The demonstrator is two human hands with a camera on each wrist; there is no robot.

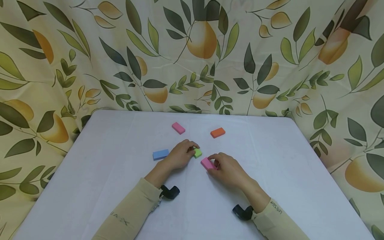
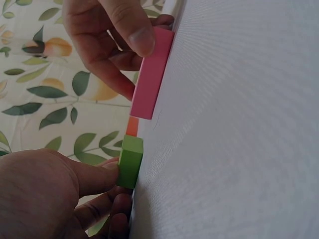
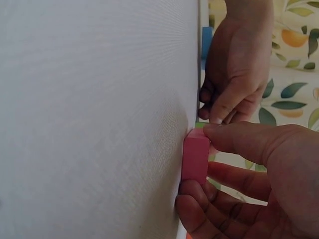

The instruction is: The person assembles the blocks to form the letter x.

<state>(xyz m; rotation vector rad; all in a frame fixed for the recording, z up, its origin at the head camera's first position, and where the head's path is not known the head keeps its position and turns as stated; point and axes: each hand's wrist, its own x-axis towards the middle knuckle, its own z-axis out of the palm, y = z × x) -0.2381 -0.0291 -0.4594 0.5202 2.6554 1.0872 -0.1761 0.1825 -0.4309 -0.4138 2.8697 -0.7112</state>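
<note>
Near the middle of the white table, my left hand [image 1: 180, 154] pinches a small green block [image 1: 197, 153] by its left side. Its thumb lies against the green block in the left wrist view, and the block rests on the cloth. Just to the right, my right hand [image 1: 229, 170] grips a longer pink block [image 1: 206, 163] between thumb and fingers, low at the table surface. A small gap separates the two held blocks in the head view. From the right wrist, the near end of the pink block [image 3: 196, 157] shows and partly hides the green one.
A blue block [image 1: 160, 154] lies just left of my left hand. Farther back are a second pink block [image 1: 178, 128] and an orange block [image 1: 217, 132]. White cloth covers the table [image 1: 120, 200]. A leaf-and-fruit patterned curtain [image 1: 192, 83] hangs behind and beside it.
</note>
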